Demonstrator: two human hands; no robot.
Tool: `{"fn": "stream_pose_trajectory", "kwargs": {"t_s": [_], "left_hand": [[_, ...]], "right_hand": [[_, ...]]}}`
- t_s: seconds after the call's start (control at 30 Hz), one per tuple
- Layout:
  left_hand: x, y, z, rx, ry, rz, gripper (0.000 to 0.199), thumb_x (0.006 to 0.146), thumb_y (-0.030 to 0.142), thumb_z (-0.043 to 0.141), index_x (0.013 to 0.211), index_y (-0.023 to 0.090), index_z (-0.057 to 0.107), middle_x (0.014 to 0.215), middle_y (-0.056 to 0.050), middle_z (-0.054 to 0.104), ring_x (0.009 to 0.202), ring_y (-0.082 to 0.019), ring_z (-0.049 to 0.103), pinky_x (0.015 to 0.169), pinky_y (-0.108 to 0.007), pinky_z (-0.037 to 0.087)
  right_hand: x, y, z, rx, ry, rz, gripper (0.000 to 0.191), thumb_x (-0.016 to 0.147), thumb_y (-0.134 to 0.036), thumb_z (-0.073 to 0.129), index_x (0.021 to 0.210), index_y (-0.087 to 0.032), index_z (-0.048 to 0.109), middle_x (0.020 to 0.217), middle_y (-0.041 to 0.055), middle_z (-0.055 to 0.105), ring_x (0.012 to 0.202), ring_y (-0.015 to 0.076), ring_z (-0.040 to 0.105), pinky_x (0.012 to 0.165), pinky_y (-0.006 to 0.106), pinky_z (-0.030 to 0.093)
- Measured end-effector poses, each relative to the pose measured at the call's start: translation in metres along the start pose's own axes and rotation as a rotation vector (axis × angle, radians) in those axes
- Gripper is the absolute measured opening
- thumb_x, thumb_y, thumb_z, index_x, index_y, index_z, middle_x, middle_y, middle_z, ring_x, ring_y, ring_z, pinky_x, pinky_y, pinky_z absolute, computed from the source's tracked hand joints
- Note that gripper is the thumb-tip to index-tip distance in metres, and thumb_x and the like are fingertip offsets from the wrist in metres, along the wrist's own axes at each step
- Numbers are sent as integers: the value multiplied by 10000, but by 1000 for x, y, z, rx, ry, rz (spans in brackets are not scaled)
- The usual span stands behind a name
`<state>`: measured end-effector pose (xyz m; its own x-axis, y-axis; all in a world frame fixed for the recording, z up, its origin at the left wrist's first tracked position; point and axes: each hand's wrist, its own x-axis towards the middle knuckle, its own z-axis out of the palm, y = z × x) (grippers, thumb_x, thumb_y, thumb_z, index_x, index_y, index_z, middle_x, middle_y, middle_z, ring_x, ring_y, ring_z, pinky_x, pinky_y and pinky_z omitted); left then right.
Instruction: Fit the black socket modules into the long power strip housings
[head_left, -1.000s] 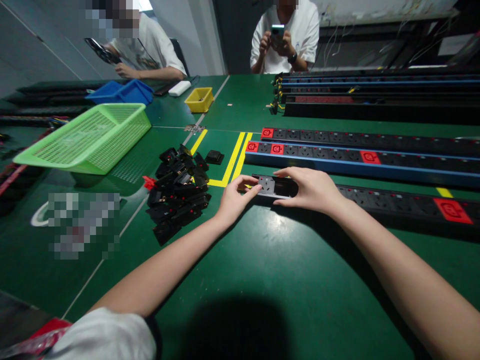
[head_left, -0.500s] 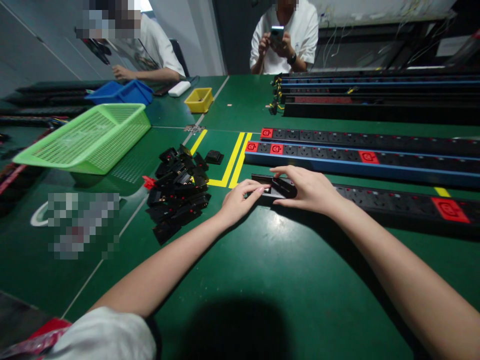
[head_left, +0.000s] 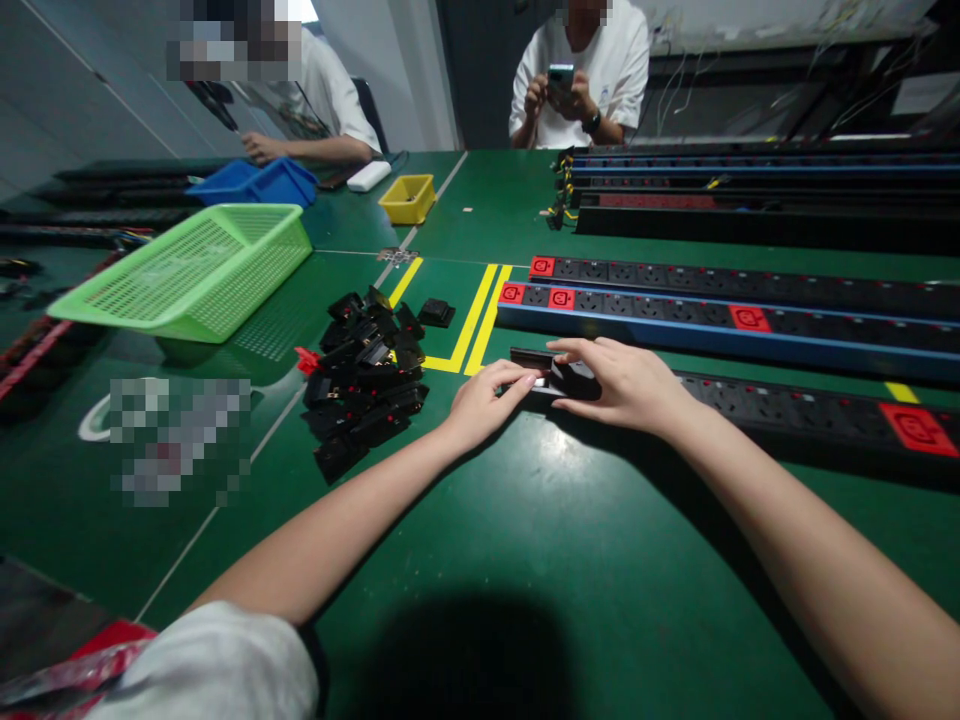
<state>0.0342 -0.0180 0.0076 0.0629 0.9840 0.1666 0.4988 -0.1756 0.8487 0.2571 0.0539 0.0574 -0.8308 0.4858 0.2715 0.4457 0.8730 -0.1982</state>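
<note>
The nearest power strip (head_left: 795, 408) is a long black housing with a row of sockets and a red socket; its left end is an open channel. My left hand (head_left: 487, 400) is closed on that left end, thumb and fingers at the channel. My right hand (head_left: 626, 385) spans the housing just beside it, thumb and fingers around a black socket module (head_left: 576, 380) at the channel. The palm and fingers partly hide the module, so how far it sits inside cannot be told. Left of my hands lies a pile of loose black socket modules (head_left: 367, 385).
Two more power strips, one with a blue housing (head_left: 637, 322), lie beyond my hands. A green basket (head_left: 187, 270), a yellow bin (head_left: 407, 200) and blue bins (head_left: 255, 185) stand at the left and back. Two people sit across the green table (head_left: 480, 560).
The module under my right hand stood tilted up before and now appears lower in the channel. Both hands stay at the same strip end; the whole view has shifted slightly.
</note>
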Motion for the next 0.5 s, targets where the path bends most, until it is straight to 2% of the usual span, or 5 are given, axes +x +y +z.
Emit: {"fn": "stream_pose_trajectory", "kwargs": {"t_s": [0.17,0.33,0.43,0.5], "left_hand": [[-1,0,-1,8,22,20,335,962,432,469,1127,247,695,1139,-49,692,1088,-202,627,963,-345,471],[-8,10,-5,67,199,83,274,976,348,460,1107,200,650,1109,-62,675,1018,-169,625,817,-287,506],[-15,24,-20,180,286,242,221,968,287,480,1106,200,628,1068,-52,660,999,-153,606,795,-273,500],[-21,33,-40,274,359,344,201,950,255,508,1111,208,620,1051,-41,647,977,-147,599,819,-284,497]], "right_hand": [[-1,-2,0,-91,-7,7,576,881,-501,596,1365,-232,438,1175,69,693,974,253,636,708,329,497],[-1,-3,0,-193,-34,-37,548,906,-486,563,1377,-234,442,1140,67,692,927,248,625,634,315,465],[-1,-3,0,-217,-36,-57,540,922,-489,529,1388,-233,435,1139,77,673,943,251,618,643,318,472],[0,-3,1,-196,-26,-50,543,932,-504,501,1392,-228,423,1182,86,647,995,252,615,677,321,490]]}}
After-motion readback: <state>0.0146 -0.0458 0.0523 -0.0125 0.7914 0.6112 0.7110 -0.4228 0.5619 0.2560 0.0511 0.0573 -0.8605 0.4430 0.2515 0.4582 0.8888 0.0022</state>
